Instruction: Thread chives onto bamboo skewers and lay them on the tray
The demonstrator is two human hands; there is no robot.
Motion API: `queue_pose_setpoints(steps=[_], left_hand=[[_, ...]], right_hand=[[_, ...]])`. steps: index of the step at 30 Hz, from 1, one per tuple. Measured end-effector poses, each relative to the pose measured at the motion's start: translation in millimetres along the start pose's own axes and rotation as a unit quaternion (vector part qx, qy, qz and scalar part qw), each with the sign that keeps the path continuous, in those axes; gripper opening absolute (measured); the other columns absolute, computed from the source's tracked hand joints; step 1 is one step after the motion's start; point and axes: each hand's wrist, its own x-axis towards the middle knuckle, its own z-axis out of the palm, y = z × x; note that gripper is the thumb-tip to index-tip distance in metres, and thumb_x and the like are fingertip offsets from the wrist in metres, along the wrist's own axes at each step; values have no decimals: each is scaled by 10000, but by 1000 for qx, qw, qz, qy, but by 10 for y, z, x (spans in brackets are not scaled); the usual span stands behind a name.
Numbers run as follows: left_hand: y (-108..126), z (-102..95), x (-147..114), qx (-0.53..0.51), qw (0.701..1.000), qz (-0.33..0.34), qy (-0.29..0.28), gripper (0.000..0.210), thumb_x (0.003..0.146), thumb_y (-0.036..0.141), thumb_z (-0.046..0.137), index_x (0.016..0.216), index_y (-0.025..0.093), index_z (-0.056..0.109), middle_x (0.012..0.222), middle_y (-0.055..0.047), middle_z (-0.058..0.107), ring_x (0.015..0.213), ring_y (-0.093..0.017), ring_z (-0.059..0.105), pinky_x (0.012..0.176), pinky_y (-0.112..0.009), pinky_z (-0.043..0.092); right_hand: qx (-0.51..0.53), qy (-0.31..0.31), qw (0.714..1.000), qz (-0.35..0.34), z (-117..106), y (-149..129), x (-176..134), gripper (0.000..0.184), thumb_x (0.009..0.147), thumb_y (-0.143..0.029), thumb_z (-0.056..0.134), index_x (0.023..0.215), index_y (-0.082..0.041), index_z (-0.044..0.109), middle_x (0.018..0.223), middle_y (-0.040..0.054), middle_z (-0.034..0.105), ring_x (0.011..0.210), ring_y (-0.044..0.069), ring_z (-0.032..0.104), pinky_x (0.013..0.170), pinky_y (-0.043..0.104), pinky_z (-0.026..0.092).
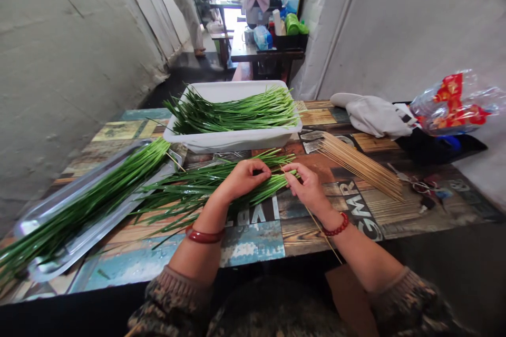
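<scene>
While your right hand [310, 189] pinches a skewer [324, 235] slanting back toward you, the chives [193, 188] lie left-to-right on the table [253, 245], under your left hand [245, 178]; pale ends nearer the right. Left thumb and forefinger close together; cannot tell what they pinch.

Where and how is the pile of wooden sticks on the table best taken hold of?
Likely around the middle of the wooden sticks, from above, squeezing inward from both long sides: they lie roughly parallel in a slim, slightly fanned bundle, with nothing resting on that middle. The right grip is nearer, though it holds one thin stick.
</scene>
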Motion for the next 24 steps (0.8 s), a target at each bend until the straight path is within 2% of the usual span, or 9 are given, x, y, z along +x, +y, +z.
queue_pose_setpoints(steps=[5,7,10,12,18,24], left_hand=[[6,12,-2,-20,999,-16,-28,149,786,248,591,775,136,689,773,-46,677,737,-149,598,711,-253,463],[10,23,6,-31,999,-25,6,145,778,254,600,752,135,678,755,-39,668,723,-143,586,699,-248,455],[25,64,32,-67,992,-46,94,155,773,271,600,733,130,652,706,-20,635,658,-119,548,635,-225,432],[42,111,54,-109,985,-65,119,168,772,288,597,743,128,637,669,-2,604,587,-96,505,569,-206,408],[90,261,106,-147,981,-67,112,143,743,258,619,707,121,636,642,1,590,586,-91,490,547,-192,393],[110,273,94,-174,975,-65,118,155,748,267,634,720,116,643,655,-7,599,595,-92,496,560,-198,399]], right_hand=[[-5,2,1000,4,-1,0,-3,235,849,-356,550,978,-178,634,657,-16,613,421,79,507,393,181,388],[0,0,1000,1,2,-8,-6,232,854,-358,547,976,-181,635,651,-17,610,425,79,509,401,183,395],[-10,-4,1000,-9,11,-28,-20,222,859,-350,540,973,-188,638,615,-26,592,416,79,498,420,188,409],[-27,-14,999,-17,18,-44,-32,213,858,-336,537,979,-194,641,608,-26,590,425,83,501,440,192,423],[-34,-26,999,-21,23,-80,-40,218,858,-330,533,984,-190,644,620,-21,603,437,86,517,445,194,421],[-16,-23,1000,-11,20,-90,-32,264,855,-310,536,1061,-183,642,629,-18,609,434,84,513,443,195,420]])
